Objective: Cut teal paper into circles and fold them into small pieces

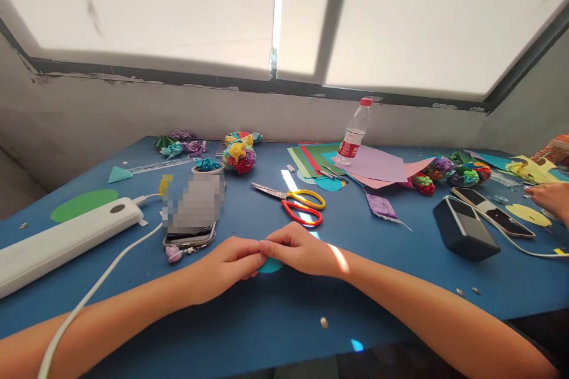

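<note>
My left hand (233, 266) and my right hand (300, 250) meet at the middle of the blue table, fingertips together. Both are closed on a small blue paper piece (270, 266) with a rounded lower edge; most of it is hidden behind the fingers. Just beyond my right hand lie scissors (290, 198) with one yellow and one red handle loop, blades apart and pointing left. Left of them is a phone (189, 238), partly blurred out, with a pinkish charm (174, 253) at its near end.
A white power strip (71, 243) and cable lie left. Behind are crumpled-paper flower balls (240, 157), coloured paper sheets (377, 164) and an upright bottle (354, 133). At right sit a dark box-shaped device (464, 228), another phone (493, 212) and another person's hand (551, 198).
</note>
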{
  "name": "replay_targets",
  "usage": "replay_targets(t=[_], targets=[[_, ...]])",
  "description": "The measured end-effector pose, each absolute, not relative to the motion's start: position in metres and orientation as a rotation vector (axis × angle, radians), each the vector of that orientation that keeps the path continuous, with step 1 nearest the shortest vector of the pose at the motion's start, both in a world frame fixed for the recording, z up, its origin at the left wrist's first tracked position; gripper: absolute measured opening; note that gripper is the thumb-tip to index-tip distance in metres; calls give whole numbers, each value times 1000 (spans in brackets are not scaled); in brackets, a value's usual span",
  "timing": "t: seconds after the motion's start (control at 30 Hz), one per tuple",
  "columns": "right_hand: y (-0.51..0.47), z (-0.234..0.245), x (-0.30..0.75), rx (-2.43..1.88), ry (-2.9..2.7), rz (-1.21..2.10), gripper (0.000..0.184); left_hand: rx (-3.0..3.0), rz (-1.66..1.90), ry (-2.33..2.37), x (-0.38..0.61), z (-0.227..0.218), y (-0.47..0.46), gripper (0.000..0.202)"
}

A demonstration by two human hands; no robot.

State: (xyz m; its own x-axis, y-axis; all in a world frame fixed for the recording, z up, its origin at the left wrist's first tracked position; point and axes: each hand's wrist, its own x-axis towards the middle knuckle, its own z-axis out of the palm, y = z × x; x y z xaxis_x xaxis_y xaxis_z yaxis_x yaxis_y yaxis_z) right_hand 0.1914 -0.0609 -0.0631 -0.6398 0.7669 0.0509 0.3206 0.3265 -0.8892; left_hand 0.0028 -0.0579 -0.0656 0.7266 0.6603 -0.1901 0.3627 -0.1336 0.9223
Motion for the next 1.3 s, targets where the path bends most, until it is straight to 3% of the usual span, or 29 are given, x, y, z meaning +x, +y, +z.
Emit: replay_targets(t=[0.43,0.53,0.73,1.3], targets=[[-58,-68,190,-850,-2089,1150,40,1709,347,848,6,-63,-61,25],[-61,-66,190,-881,-2079,1066,39,1659,331,843,7,-63,-63,36],[-57,-66,191,-925,-1997,1322,38,1567,438,917,9,-72,-60,44],[-55,-64,193,-972,-2007,1253,56,1581,646,850,5,-74,-56,36]])
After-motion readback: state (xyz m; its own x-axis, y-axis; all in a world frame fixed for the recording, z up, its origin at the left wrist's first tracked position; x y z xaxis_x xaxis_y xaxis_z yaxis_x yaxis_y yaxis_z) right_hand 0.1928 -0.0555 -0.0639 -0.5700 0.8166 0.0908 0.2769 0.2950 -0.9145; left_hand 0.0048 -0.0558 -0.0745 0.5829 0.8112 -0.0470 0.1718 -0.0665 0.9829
